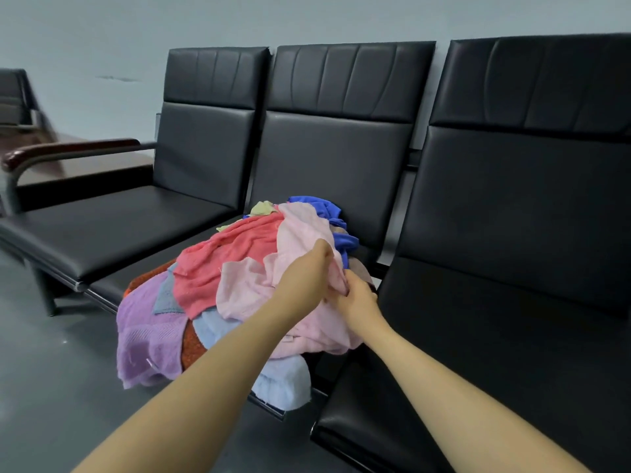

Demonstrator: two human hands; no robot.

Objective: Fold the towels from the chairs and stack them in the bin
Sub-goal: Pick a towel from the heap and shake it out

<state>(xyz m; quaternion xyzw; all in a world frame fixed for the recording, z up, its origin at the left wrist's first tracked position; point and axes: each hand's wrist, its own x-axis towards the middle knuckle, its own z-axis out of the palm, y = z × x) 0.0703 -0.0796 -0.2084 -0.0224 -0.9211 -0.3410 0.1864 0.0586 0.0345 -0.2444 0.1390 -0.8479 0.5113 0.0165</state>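
Note:
A heap of towels lies on the middle seat of a black three-seat bench (pixel 112 233). On top is a pale pink towel (pixel 297 230), with a coral red towel (pixel 232 254) beside it. A lilac towel (pixel 150 332) and a light blue towel (pixel 283 380) hang over the seat's front edge, and a royal blue towel (pixel 327 206) sits at the back. My left hand (pixel 307 271) and my right hand (pixel 355 295) both pinch the pink towel's edge at the heap's right side, close together. No bin is in view.
The left seat and the right seat (pixel 495 336) of the bench hold nothing. A wooden armrest (pixel 68 150) ends the bench at the left, with a brown table (pixel 68 158) behind it. Grey floor (pixel 51 387) lies in front.

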